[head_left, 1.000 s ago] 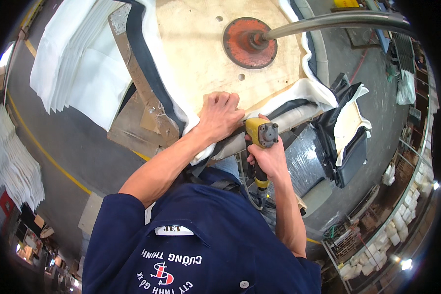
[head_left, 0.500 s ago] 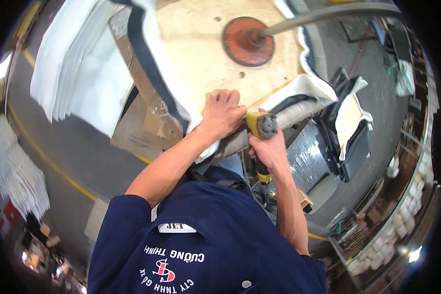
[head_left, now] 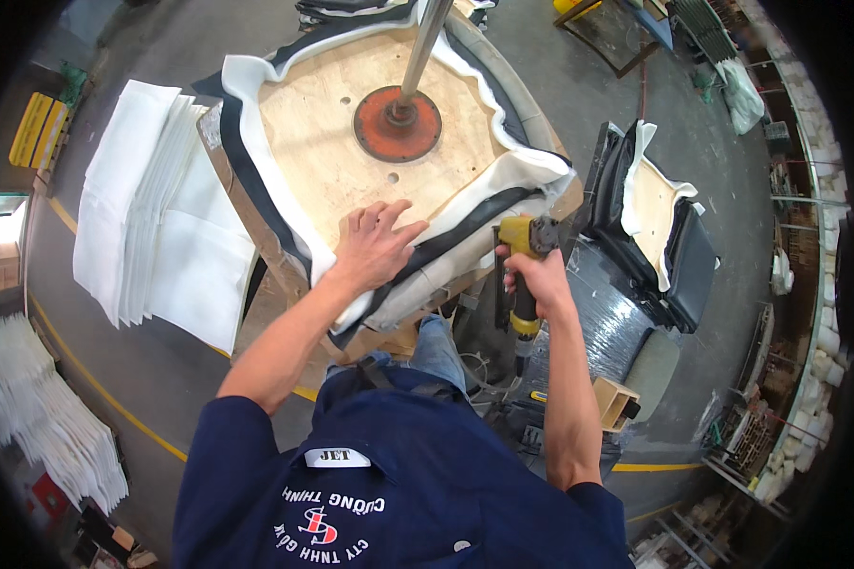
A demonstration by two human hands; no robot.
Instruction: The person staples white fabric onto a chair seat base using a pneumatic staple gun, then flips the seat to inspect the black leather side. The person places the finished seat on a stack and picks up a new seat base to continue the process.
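A plywood panel (head_left: pixel 299 123) lies in front of me, edged with white padding (head_left: pixel 489 178) and black cover material (head_left: pixel 470 216). An orange-red disc (head_left: pixel 368 128) on a metal pole presses on its middle. My left hand (head_left: pixel 375 248) is open, fingers spread, at the panel's near edge over the padding. My right hand (head_left: pixel 541 283) grips a yellow and black staple gun (head_left: pixel 519 233) at the near right corner, just off the folded edge. Its hose fitting points down toward me. Whether the left fingertips touch the wood I cannot tell.
White sheets (head_left: pixel 194 275) are stacked left of the panel, with another white stack (head_left: pixel 47 408) farther left. At right, a black upholstered piece (head_left: pixel 697 258) rests near a plastic-wrapped surface (head_left: pixel 598 299). A small wooden box (head_left: pixel 609 403) stands by my right forearm.
The staple gun has moved right, away from the left hand and off the padded edge. My left hand's fingers have spread from a curled press. The whole view has shifted.
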